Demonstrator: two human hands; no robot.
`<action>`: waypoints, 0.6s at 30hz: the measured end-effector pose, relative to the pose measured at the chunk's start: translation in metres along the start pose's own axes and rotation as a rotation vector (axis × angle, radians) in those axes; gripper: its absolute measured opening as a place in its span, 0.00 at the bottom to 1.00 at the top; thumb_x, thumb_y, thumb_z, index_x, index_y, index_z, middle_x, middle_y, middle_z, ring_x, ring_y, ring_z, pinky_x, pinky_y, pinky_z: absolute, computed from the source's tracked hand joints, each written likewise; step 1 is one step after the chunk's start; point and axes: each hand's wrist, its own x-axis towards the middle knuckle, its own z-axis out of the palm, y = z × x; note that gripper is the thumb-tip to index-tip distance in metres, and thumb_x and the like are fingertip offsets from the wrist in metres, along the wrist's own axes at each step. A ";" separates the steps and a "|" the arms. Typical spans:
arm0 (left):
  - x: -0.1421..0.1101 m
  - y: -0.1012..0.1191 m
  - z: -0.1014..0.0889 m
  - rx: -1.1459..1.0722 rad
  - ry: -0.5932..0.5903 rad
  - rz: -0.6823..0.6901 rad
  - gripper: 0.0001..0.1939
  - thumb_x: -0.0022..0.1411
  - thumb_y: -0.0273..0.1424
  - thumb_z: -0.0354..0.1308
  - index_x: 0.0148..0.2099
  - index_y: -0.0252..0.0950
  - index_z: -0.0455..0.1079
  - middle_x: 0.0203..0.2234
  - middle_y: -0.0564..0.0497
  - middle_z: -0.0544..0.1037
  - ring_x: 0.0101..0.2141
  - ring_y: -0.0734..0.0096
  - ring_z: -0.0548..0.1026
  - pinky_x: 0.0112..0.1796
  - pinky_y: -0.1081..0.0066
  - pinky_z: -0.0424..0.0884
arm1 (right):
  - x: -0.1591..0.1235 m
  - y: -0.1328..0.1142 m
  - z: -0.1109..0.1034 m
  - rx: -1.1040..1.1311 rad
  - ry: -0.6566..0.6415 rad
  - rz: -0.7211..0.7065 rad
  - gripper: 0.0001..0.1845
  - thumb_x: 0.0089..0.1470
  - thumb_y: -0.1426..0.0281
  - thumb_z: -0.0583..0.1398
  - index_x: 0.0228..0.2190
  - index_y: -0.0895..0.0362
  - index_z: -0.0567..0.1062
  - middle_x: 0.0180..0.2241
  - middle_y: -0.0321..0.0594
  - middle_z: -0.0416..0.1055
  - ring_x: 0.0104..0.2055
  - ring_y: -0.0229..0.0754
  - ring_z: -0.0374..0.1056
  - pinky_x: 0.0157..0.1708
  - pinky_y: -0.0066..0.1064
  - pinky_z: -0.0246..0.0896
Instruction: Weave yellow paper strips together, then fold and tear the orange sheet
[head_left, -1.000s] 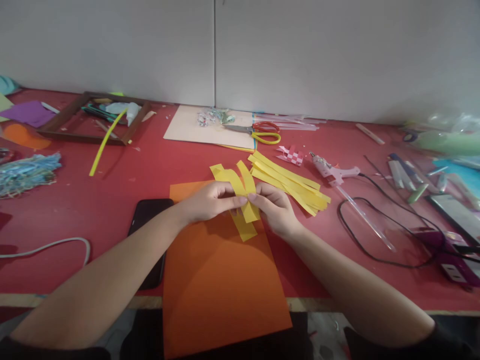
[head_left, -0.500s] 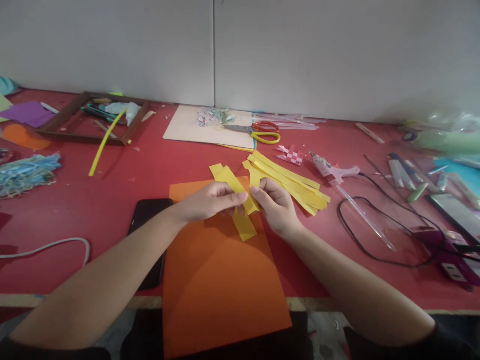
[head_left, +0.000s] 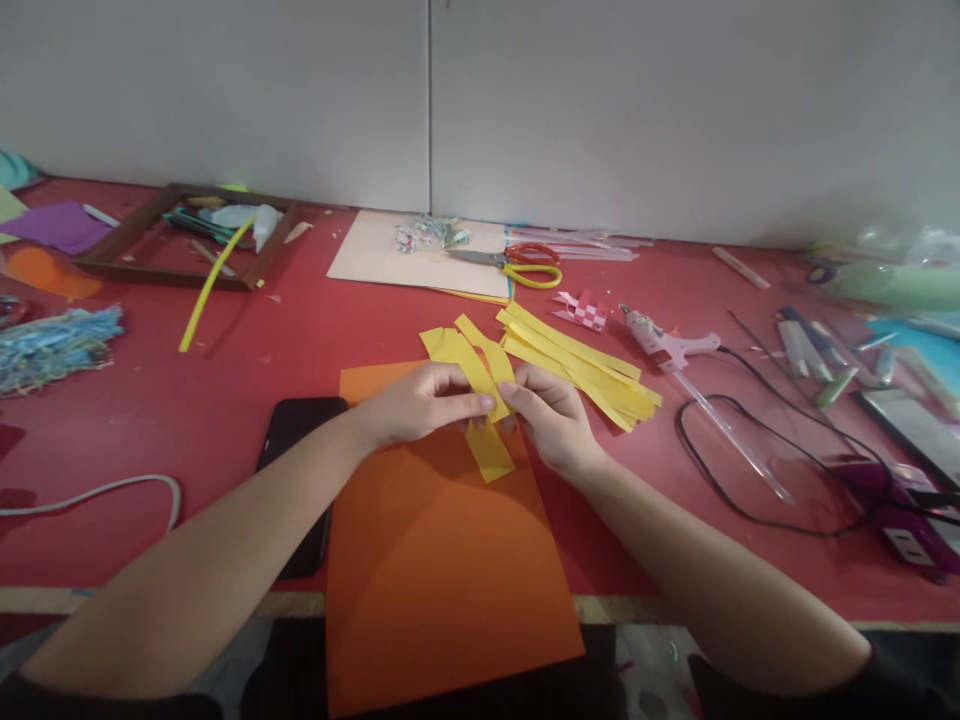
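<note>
Yellow paper strips [head_left: 491,455] are held between my two hands over an orange sheet [head_left: 442,560]. My left hand [head_left: 442,402] pinches them from the left, thumb on top and fingers underneath. From the right, my right hand [head_left: 553,412] grips a yellow strip [head_left: 497,362] that crosses the others, thumb pressed on it. The strips overlap near my thumbs; how they are joined there I cannot tell. Beyond my right hand a fanned pile of yellow strips [head_left: 581,365] lies on the red table.
A black phone [head_left: 296,530] lies partly under my left forearm. Scissors [head_left: 532,265] rest by a pale board [head_left: 367,250]. On the right are a pink glue gun [head_left: 667,345] with its black cord, markers and a purple power strip [head_left: 911,530]. A brown frame [head_left: 120,245] holds tools.
The strip in my right hand has shifted and now slants up to the left across the strips in my left hand. Both hands stay in nearly the same place.
</note>
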 end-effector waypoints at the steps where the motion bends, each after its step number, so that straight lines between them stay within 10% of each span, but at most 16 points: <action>1: 0.000 0.000 0.000 -0.002 0.004 -0.002 0.13 0.62 0.41 0.62 0.36 0.34 0.77 0.30 0.49 0.79 0.31 0.72 0.74 0.34 0.71 0.68 | 0.000 0.000 0.000 -0.002 0.005 0.001 0.18 0.57 0.59 0.64 0.22 0.55 0.68 0.18 0.31 0.66 0.21 0.34 0.63 0.23 0.28 0.58; 18: -0.001 0.002 0.001 0.072 0.018 -0.032 0.15 0.63 0.43 0.61 0.38 0.34 0.76 0.29 0.50 0.78 0.25 0.76 0.69 0.28 0.73 0.63 | 0.002 -0.003 0.003 0.033 -0.005 0.007 0.18 0.58 0.57 0.63 0.24 0.55 0.69 0.22 0.32 0.69 0.23 0.35 0.66 0.25 0.29 0.60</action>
